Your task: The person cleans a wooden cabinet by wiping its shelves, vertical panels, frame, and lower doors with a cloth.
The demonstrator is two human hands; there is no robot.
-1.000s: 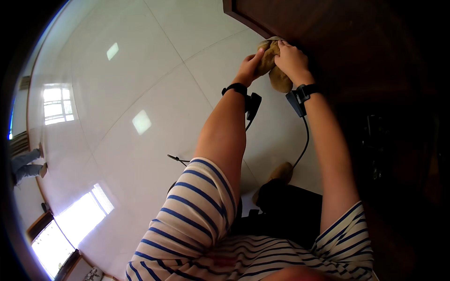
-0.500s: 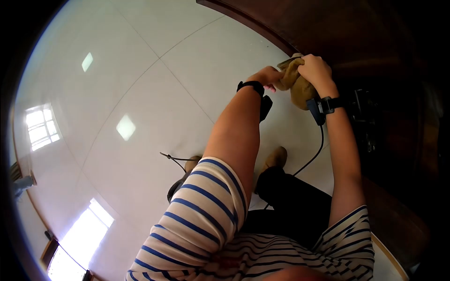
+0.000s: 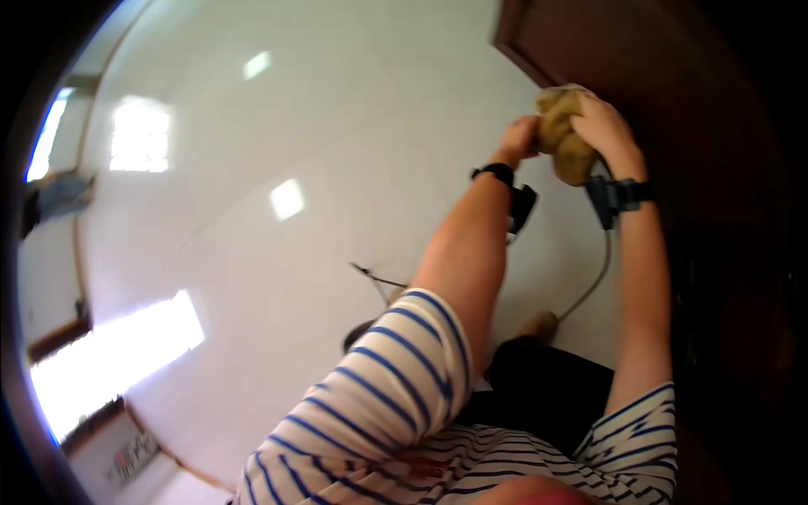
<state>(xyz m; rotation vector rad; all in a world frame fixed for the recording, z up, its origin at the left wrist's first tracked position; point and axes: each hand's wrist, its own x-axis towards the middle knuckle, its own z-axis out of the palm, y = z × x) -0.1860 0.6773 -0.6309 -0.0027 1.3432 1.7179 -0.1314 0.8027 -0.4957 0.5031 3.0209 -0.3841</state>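
A crumpled brown cloth [image 3: 566, 135] is bunched up between my hands at the upper right, beside the edge of the dark wooden furniture. My left hand [image 3: 522, 139] is closed on the left side of the cloth. My right hand [image 3: 603, 126] grips its upper right part, with some fingers hidden behind the folds. The lower end of the cloth hangs below my hands. Each wrist wears a black strap with a dark device, and a cable runs down from the right one.
Dark wooden furniture [image 3: 581, 50] stands at the upper right. Pale shiny floor [image 3: 337, 168] lies to the left, with window reflections. Below are a brown shoe [image 3: 541, 326] and a thin black cable [image 3: 379, 277]. Another person's legs [image 3: 63, 198] show at the far left.
The view has swung, and my hands and the cloth now appear farther right. The cloth is folded differently. My left hand, bent against the cloth half a second ago, now closes on its side.
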